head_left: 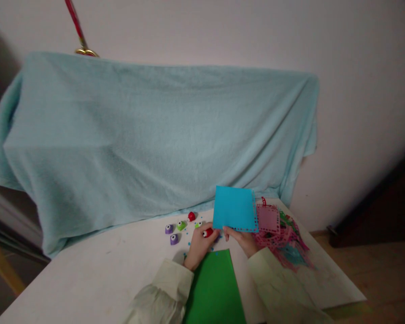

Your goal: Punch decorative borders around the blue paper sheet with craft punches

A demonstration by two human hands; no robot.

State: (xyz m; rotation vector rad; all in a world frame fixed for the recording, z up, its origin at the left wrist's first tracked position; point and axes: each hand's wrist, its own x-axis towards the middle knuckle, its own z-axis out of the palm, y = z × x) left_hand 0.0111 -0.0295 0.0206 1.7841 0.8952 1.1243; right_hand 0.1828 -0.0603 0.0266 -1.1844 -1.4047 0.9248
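My left hand [200,245] is closed around a small red craft punch [207,232] with a white eye-like spot, close to the lower left corner of a square blue sheet of paper [234,207]. That sheet is pinched at its lower edge by my right hand [245,240] and stands raised over the table. Rows of small holes run along its right and bottom edges. Beyond my left hand lie other punches: a red one [191,216], a green one [181,225] and purple ones [174,239]. Whether the punch grips the paper, I cannot tell.
A green sheet [216,288] lies between my forearms on the white table [97,279]. To the right are a pink hole-edged square [268,219] and a heap of pink paper strips [283,247]. Small blue paper dots are scattered around. A light blue cloth [155,135] hangs behind.
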